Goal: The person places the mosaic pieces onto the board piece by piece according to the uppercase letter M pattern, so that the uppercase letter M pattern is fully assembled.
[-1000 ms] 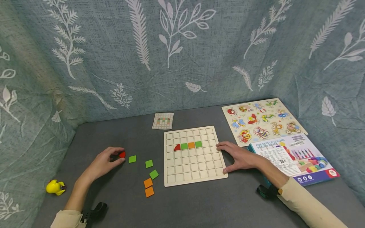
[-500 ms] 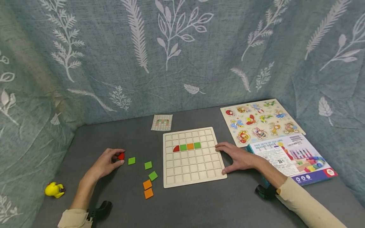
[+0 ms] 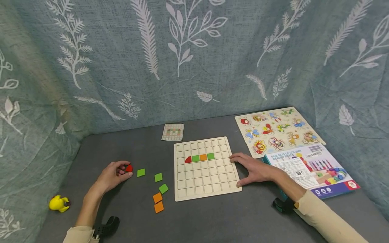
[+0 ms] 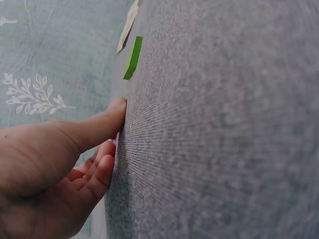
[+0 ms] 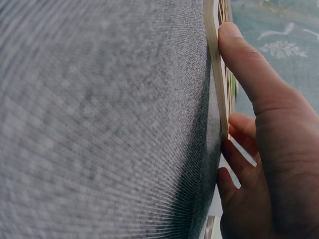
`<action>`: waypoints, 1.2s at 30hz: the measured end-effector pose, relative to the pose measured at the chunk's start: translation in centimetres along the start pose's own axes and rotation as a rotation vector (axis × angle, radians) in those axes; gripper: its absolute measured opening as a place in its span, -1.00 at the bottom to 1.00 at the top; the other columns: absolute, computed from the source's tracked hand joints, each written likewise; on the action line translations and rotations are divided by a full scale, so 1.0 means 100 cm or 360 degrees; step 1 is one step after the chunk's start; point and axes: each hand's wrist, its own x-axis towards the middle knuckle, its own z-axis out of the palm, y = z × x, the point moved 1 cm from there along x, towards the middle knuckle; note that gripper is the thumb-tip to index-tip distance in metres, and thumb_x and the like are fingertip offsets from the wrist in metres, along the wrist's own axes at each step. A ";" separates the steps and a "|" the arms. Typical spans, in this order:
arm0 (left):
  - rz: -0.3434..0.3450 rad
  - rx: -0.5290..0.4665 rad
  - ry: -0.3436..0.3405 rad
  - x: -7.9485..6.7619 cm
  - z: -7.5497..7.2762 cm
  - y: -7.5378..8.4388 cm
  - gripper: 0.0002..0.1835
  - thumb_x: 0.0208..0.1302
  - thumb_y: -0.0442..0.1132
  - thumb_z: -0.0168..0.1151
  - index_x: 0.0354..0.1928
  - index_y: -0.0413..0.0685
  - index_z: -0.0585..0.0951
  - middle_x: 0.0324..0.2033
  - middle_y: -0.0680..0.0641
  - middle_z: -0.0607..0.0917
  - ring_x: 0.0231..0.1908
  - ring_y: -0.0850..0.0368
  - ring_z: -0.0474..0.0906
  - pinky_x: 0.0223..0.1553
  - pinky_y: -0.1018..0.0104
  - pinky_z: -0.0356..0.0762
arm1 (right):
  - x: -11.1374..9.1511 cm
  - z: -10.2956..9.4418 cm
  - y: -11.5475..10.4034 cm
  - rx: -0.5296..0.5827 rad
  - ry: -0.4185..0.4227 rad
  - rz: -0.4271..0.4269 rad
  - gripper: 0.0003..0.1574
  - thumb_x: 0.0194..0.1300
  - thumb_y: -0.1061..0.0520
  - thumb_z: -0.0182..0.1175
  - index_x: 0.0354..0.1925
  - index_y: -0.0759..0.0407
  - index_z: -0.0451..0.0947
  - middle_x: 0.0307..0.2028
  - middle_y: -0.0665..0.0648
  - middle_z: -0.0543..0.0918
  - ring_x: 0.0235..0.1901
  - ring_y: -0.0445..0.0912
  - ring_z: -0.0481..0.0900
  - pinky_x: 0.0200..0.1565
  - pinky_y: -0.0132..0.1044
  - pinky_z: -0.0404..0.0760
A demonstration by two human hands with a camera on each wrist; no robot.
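Observation:
My left hand (image 3: 110, 176) is low over the table at the left, thumb and fingertips about a small red tile (image 3: 129, 168). In the left wrist view only a sliver of red shows between thumb and fingers. A pale wooden grid board (image 3: 194, 184) lies mid-table, bearing a row of a red quarter-round tile (image 3: 188, 159), a green tile (image 3: 196, 158), an orange tile (image 3: 203, 157) and another green tile (image 3: 210, 156). At its right edge rests my right hand (image 3: 256, 168), thumb and fingers spread; the right wrist view shows the thumb touching the board's rim (image 5: 215, 55).
Loose green tiles (image 3: 141, 172) and orange tiles (image 3: 159, 207) lie between left hand and board. Behind the board is a small pattern card (image 3: 173, 132). An insect puzzle board (image 3: 273, 130) and a boxed set (image 3: 313, 168) occupy the right; a yellow toy duck (image 3: 58, 203) sits far left.
The head view has shifted slightly. My left fingers have curled a little closer about the red tile, which stays near the same spot. The right hand keeps its place at the board.

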 end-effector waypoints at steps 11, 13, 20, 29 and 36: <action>-0.0104 -0.0029 0.0041 -0.006 0.001 -0.003 -0.46 0.25 -0.07 0.33 0.07 -0.37 0.49 -0.14 -0.27 0.52 -0.23 0.08 0.53 -0.22 0.26 0.49 | 0.000 0.001 0.000 -0.0010 0.0000 -0.0004 0.11 0.00 -0.40 0.38 0.35 0.10 0.28 0.38 0.07 0.25 0.38 -0.01 0.26 0.28 0.03 0.37; -0.0115 -0.0025 0.0047 -0.007 0.002 -0.003 -0.48 0.24 -0.07 0.33 0.05 -0.36 0.50 -0.14 -0.27 0.53 -0.22 0.07 0.53 -0.22 0.26 0.50 | -0.001 0.001 0.000 -0.0005 -0.0006 -0.0007 0.11 0.00 -0.40 0.38 0.35 0.10 0.28 0.38 0.08 0.25 0.38 0.00 0.26 0.28 0.03 0.37; -0.0066 -0.0008 0.0042 -0.006 0.002 0.001 -0.46 0.26 -0.14 0.32 0.11 -0.40 0.45 -0.13 -0.30 0.48 -0.23 0.05 0.50 -0.23 0.23 0.49 | -0.001 0.001 0.000 -0.0012 0.0003 -0.0007 0.10 0.01 -0.38 0.38 0.35 0.11 0.28 0.38 0.08 0.25 0.38 0.00 0.26 0.28 0.03 0.37; 0.0148 0.0080 0.0059 -0.008 0.003 0.006 -0.60 0.27 -0.30 0.28 0.13 -0.26 0.55 0.03 -0.34 0.41 -0.18 -0.12 0.57 -0.18 0.00 0.56 | 0.000 -0.001 -0.001 -0.0016 0.0010 -0.0026 0.10 0.01 -0.39 0.38 0.35 0.10 0.28 0.38 0.07 0.25 0.38 -0.01 0.26 0.28 0.02 0.37; 0.0223 0.0196 0.0112 -0.007 0.006 0.011 -0.62 0.21 -0.34 0.31 0.06 -0.34 0.59 -0.18 -0.22 0.53 -0.25 -0.09 0.60 -0.20 0.00 0.59 | -0.001 0.001 0.001 -0.0008 0.0013 -0.0020 0.11 0.00 -0.40 0.38 0.35 0.11 0.28 0.37 0.08 0.26 0.37 0.00 0.27 0.27 0.03 0.37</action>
